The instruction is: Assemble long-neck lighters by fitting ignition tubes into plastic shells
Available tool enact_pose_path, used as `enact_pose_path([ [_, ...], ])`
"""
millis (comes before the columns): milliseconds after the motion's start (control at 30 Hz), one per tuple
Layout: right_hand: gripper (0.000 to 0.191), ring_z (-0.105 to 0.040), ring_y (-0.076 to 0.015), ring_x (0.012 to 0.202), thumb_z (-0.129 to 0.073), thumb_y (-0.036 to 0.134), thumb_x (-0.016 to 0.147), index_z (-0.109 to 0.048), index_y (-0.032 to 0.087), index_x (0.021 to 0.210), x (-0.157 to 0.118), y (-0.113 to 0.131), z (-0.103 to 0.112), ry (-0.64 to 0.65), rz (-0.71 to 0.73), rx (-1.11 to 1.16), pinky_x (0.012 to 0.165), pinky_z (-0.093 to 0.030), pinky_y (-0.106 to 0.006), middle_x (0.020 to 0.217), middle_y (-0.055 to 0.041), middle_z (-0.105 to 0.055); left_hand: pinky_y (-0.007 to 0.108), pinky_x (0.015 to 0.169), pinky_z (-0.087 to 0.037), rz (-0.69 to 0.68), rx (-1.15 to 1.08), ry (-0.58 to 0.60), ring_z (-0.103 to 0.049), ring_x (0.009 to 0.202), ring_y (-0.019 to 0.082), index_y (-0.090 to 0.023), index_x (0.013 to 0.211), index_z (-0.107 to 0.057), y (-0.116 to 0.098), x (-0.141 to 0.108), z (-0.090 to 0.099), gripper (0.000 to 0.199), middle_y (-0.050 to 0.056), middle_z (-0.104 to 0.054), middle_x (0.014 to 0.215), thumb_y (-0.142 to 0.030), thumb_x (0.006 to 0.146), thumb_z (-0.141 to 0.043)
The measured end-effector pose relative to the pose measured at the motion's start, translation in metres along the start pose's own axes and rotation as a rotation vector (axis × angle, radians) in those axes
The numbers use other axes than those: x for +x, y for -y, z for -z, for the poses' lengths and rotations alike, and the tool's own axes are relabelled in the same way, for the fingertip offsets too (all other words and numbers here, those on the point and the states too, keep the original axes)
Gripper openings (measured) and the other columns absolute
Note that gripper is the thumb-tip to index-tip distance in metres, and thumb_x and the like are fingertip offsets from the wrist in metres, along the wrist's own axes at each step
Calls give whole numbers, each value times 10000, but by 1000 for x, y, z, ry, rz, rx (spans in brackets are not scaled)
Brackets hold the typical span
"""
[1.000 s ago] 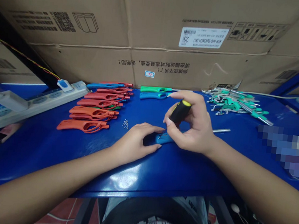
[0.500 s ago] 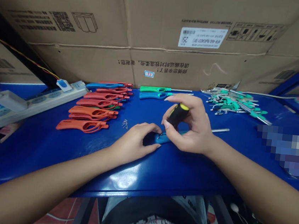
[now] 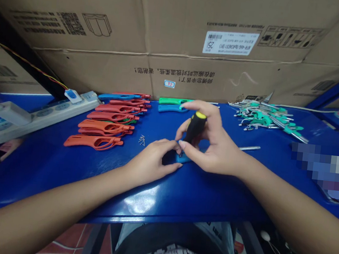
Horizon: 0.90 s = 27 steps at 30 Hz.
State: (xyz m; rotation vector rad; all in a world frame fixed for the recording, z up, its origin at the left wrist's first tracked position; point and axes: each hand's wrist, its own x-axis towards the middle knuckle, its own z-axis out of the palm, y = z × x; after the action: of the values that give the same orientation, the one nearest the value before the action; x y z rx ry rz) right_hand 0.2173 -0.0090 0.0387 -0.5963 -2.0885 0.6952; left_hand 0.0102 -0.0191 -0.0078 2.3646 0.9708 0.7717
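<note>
My right hand point(image 3: 212, 145) is closed round a black and yellow screwdriver point(image 3: 196, 126), its handle up and its shaft pointing down. Beneath it lies a blue long-nosed lighter point(image 3: 182, 159), whose metal tube point(image 3: 250, 148) sticks out to the right past my wrist. My left hand point(image 3: 154, 159) grips the lighter's handle end between thumb and fingers. The screwdriver's tip is hidden by my fingers at the lighter's handle. Several small screws point(image 3: 142, 140) lie on the blue table just left of my left hand.
Several red and orange lighter shells point(image 3: 95, 142) are lined up at the left, beside a white power strip point(image 3: 46, 114). Behind my hands lie a green lighter point(image 3: 170, 101) and a blue one point(image 3: 171, 108). Teal inner parts with metal tubes point(image 3: 267, 117) are heaped at the right. Cardboard point(image 3: 103, 67) stands behind.
My right hand has shifted slightly left with the screwdriver, which now stands more upright over the lighter's handle end. My left hand has stayed in place.
</note>
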Motion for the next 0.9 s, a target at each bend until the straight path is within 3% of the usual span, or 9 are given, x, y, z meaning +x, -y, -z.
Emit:
enact_pose_path([
  [167,709,-685,-138,817,-559,143,949,-190,290,1537,4,0,5,86,-53,33,640,-585,-245,1069,-42,-648,317,875,-511,2,-6,7,-673,940,188,-188,996,-618,-1,0,1,210,8,-713,995,-192,839,-757],
  [233,720,-681,-132,733,-599,194,948,-205,302,1540,3,-3,5,54,-42,-57,587,-577,-239,1072,-36,-661,314,882,-510,-10,-4,4,-673,944,186,-185,993,-615,-1,0,1,209,9,-712,995,-191,840,-757],
  [367,724,-679,-139,694,-747,335,866,-373,307,1484,0,-7,4,-78,43,-347,578,-586,-264,1316,-83,-627,317,889,-511,-26,7,-16,-671,962,195,-184,995,-623,-1,0,0,210,22,-717,1011,-194,837,-762],
  [433,693,-698,-154,748,-688,368,915,-351,297,1516,0,-5,3,-89,44,-367,602,-597,-262,1329,-88,-637,318,881,-511,-23,9,-11,-670,958,195,-188,991,-624,-1,0,0,201,19,-715,1009,-201,842,-759],
  [567,626,-709,-139,810,-454,306,1034,-181,304,1597,2,0,6,16,-2,-225,623,-612,-253,1376,-86,-617,316,853,-509,-3,11,22,-665,920,188,-198,989,-618,-2,1,1,193,2,-705,982,-207,849,-750],
  [633,561,-707,-138,802,-504,320,1016,-316,302,1545,3,1,7,-9,37,-280,653,-620,-268,1405,-86,-597,315,866,-508,-6,8,15,-665,934,188,-198,975,-610,-2,1,2,191,3,-706,986,-207,847,-752],
  [733,468,-715,-177,831,-653,393,940,-532,264,1373,3,1,7,-155,122,-459,736,-627,-305,1312,-90,-658,317,883,-506,-9,6,5,-666,953,190,-201,966,-602,-3,1,2,191,4,-708,990,-206,847,-751],
  [800,445,-717,-203,911,-637,405,949,-549,252,1357,3,1,5,-188,138,-480,791,-625,-325,1294,-95,-670,320,876,-506,-5,8,10,-666,945,190,-204,972,-602,-3,1,2,189,3,-706,988,-209,851,-747],
  [900,449,-711,-175,917,-455,335,1036,-435,261,1479,3,1,4,-126,74,-336,758,-624,-309,1367,-92,-626,327,865,-508,6,11,27,-665,935,194,-206,985,-604,-2,1,2,187,7,-706,995,-230,860,-740],
])
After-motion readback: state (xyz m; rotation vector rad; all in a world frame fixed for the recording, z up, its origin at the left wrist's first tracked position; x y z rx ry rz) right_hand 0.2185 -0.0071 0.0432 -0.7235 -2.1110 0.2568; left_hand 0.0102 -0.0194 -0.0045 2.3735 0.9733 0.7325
